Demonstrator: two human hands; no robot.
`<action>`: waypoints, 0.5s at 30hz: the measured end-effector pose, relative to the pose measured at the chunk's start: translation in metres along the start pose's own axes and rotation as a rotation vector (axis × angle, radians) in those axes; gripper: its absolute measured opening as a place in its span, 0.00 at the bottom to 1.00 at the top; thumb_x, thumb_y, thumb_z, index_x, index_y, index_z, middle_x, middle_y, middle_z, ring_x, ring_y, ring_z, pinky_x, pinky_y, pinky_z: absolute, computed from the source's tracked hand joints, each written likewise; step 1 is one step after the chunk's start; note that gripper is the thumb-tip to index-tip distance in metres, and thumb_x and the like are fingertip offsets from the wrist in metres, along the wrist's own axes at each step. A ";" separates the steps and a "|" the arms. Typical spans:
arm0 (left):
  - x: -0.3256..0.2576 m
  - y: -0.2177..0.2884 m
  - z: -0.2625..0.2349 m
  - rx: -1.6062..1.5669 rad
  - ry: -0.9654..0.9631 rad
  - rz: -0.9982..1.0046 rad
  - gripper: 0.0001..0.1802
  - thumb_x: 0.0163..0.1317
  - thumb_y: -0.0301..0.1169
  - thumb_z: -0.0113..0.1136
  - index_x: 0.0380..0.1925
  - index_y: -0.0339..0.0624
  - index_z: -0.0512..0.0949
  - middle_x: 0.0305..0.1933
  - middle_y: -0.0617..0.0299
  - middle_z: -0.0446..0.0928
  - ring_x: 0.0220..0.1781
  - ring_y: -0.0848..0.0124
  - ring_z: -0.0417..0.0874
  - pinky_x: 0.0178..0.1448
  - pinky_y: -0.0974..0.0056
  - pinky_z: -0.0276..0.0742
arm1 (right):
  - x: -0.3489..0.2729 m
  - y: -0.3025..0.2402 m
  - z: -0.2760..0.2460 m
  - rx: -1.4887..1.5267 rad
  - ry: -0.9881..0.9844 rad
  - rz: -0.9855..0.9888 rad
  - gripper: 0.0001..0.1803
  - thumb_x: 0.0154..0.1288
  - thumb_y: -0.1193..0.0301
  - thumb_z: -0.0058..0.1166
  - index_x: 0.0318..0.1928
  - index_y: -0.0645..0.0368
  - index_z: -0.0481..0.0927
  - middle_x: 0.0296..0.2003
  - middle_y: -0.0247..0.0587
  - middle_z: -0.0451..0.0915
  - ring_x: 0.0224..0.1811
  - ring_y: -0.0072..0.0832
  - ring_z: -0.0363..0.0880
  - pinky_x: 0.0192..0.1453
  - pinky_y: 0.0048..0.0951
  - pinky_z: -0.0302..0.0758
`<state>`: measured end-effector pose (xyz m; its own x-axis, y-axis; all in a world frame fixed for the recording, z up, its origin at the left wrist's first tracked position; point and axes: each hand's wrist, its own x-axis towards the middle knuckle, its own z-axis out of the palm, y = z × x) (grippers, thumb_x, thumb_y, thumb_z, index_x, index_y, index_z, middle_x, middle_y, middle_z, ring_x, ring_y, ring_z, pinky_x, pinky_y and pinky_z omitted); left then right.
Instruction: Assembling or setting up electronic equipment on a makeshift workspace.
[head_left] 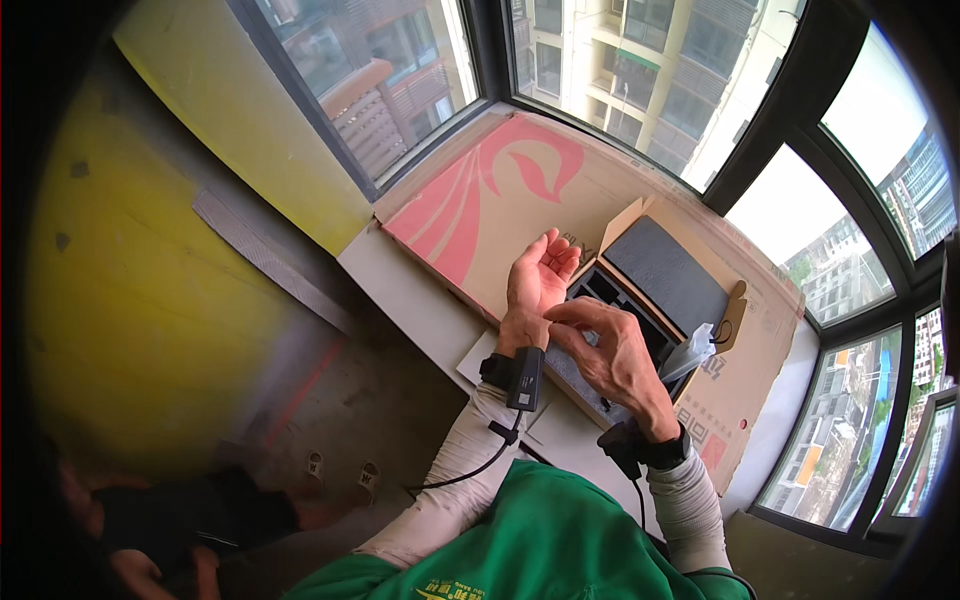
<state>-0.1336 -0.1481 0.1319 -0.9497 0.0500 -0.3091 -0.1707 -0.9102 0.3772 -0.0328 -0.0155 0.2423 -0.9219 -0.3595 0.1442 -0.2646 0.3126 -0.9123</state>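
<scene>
My left hand (538,280) is turned palm up with loosely curled fingers standing apart and nothing in it. My right hand (615,350) reaches across, its thumb and forefinger pinched at the inside of my left wrist; whatever is between the fingertips is too small to make out. A black strap with a small black device (525,378) sits on my left forearm just below that spot, a cable running from it. Another black strapped device (628,447) is on my right wrist. Behind the right hand lies an open cardboard box (742,312) with black foam (668,275) in its lid.
The box rests on a large flat carton (440,235) with a pink print, on a ledge by the windows. A clear plastic bag (690,352) with a black cable lies at the box's right side. At lower left is another person (200,520) in dark clothes.
</scene>
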 end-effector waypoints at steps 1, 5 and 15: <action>0.005 0.000 -0.004 -0.030 -0.043 -0.009 0.10 0.76 0.32 0.58 0.47 0.37 0.81 0.41 0.60 0.83 0.45 0.64 0.85 0.52 0.64 0.86 | -0.008 0.014 -0.002 0.034 0.004 0.023 0.14 0.65 0.75 0.64 0.50 0.65 0.86 0.42 0.45 0.87 0.41 0.31 0.85 0.51 0.33 0.80; 0.022 0.005 -0.019 -0.225 -0.007 -0.071 0.10 0.76 0.31 0.56 0.48 0.37 0.81 0.38 0.60 0.84 0.43 0.62 0.87 0.49 0.62 0.87 | -0.040 0.034 0.015 0.161 -0.146 0.017 0.21 0.62 0.73 0.69 0.56 0.62 0.83 0.43 0.41 0.85 0.42 0.29 0.83 0.53 0.32 0.80; 0.029 0.007 -0.051 -0.252 0.120 0.010 0.09 0.77 0.28 0.53 0.44 0.35 0.81 0.39 0.60 0.84 0.43 0.63 0.86 0.47 0.62 0.87 | -0.074 0.061 0.069 0.051 0.034 -0.068 0.17 0.63 0.67 0.69 0.47 0.64 0.82 0.35 0.46 0.80 0.34 0.39 0.83 0.41 0.38 0.80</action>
<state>-0.1485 -0.1735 0.0812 -0.9107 0.0056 -0.4130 -0.0771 -0.9846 0.1567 0.0392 -0.0305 0.1492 -0.9118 -0.3478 0.2183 -0.3125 0.2430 -0.9183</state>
